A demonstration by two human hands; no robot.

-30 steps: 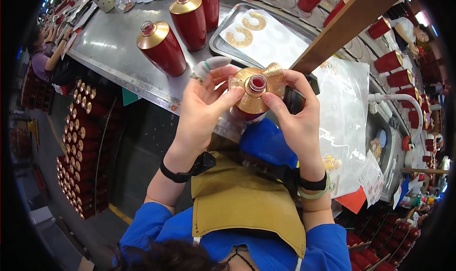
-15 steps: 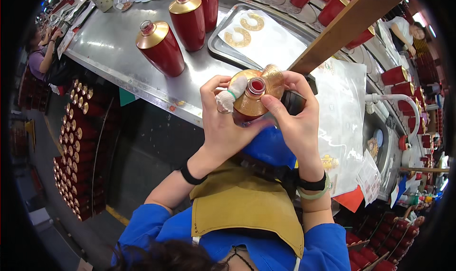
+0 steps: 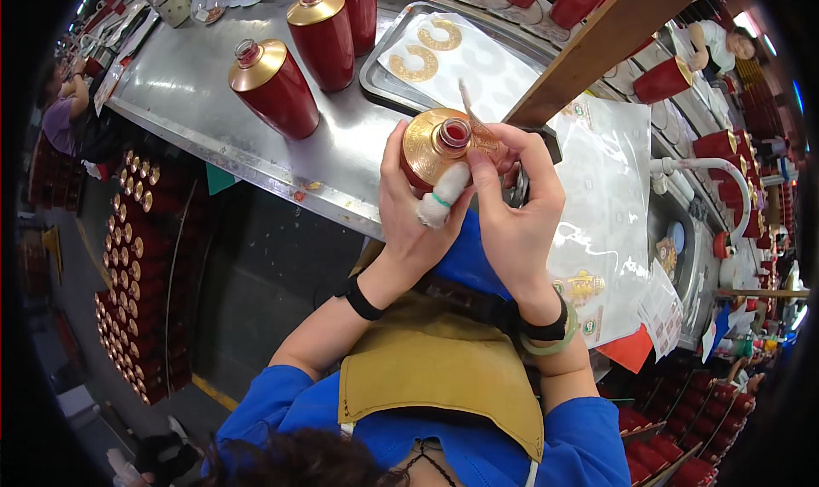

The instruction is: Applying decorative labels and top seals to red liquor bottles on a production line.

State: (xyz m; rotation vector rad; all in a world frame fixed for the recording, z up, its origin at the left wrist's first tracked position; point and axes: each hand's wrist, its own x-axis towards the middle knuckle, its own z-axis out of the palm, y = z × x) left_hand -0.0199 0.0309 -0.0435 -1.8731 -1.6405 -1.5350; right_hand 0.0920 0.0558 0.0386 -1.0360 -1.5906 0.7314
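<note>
My left hand [image 3: 411, 231] is wrapped round a red bottle [image 3: 424, 146] with a gold shoulder and an uncapped glass neck. Its thumb wears a white cloth finger cover [image 3: 444, 199] tied with a green band and presses near the shoulder's edge. In my right hand [image 3: 525, 210], thumb and fingers pinch a thin gold sticker [image 3: 484, 137] at the shoulder's right side. One end of it stands up, curled away from the bottle. The lower bottle body is mostly hidden by my hands.
Several red bottles [image 3: 286, 95] stand on the metal table [image 3: 196, 120]. A tray [image 3: 384, 96] holds a white sheet with C-shaped gold stickers [image 3: 413, 63]. A wooden post [image 3: 589, 56] rises close to my right hand. Clear plastic sheeting [image 3: 610, 214] lies on the right; stacked bottles [image 3: 128, 274] stand lower left.
My left thumb has moved from the shoulder's upper left to its lower edge. The gold sticker's free end now stands upright, where it lay flatter over the shoulder.
</note>
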